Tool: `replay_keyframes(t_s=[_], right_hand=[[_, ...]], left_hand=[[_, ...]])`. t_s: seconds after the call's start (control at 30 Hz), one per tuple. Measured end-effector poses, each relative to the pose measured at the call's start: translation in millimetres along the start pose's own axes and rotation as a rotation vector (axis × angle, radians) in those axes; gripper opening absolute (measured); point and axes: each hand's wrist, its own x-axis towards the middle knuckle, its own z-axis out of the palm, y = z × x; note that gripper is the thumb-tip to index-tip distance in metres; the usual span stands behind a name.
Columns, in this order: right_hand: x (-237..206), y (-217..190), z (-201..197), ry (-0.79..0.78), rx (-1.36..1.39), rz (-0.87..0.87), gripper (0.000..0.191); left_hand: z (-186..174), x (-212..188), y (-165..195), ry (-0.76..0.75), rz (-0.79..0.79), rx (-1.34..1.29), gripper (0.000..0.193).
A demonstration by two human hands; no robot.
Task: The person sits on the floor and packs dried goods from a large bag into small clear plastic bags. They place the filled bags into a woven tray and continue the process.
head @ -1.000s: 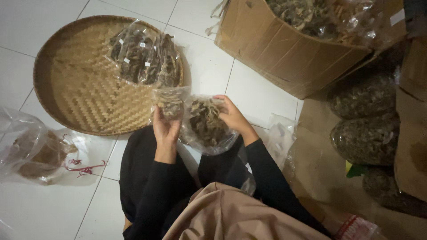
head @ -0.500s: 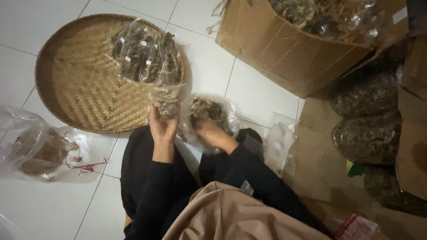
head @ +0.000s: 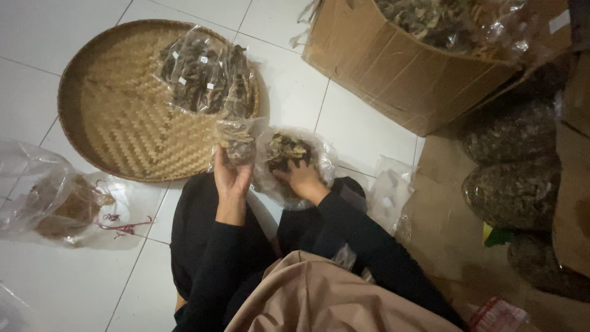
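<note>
While the person is sitting on the white tile floor (head: 74, 289), the left hand (head: 230, 175) is gripping a small clear packet (head: 236, 140) stuffed with dark dried bits, fingers wrapped around its lower half and holding it upright just off the near rim of the tray. The right hand (head: 301, 178) is reaching into a bigger open plastic bag (head: 289, 160) of the same dried stuff; its fingers are curling down among the pieces, but I honestly can't tell if they're pinching anything, since the bag is hiding the fingertips. The two bags are sitting pretty much side by side, touching or nearly so, with the bigger one at 3 o'clock from the packet.

At about 11 o'clock from the hands, a round woven bamboo tray (head: 123, 123) is lying flat on the tiles, and a pile of filled clear packets (head: 206, 77) is resting on its far right part. Up at 1 o'clock a cardboard box (head: 399, 80) is standing open, lined with plastic and full of the dried material. Over at 3 o'clock a few fat filled bags (head: 513, 190) are stacking up against the box. Way off at 9 o'clock a crumpled clear bag (head: 55, 203) with some brown stuff inside is lying on the floor, with red ties (head: 123, 224) just beside it.
</note>
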Motion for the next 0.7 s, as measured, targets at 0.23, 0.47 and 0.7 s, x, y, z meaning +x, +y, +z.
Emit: replay_keyframes(t_s=[0.23, 0.47, 0.7], right_hand=[[5, 11, 39, 0.255, -0.031, -0.348, 0.019], [-12, 25, 12, 0.364, 0.418, -0.104, 0.044], [-76, 37, -63, 1.002, 1.513, -0.112, 0.037]], left_hand=[[-8, 3, -26, -0.02, -0.051, -0.017, 0.041], [-9, 5, -29, 0.124, 0.006, -0.007, 0.032], [-8, 5, -25, 0.101, 0.035, -0.068, 0.042]])
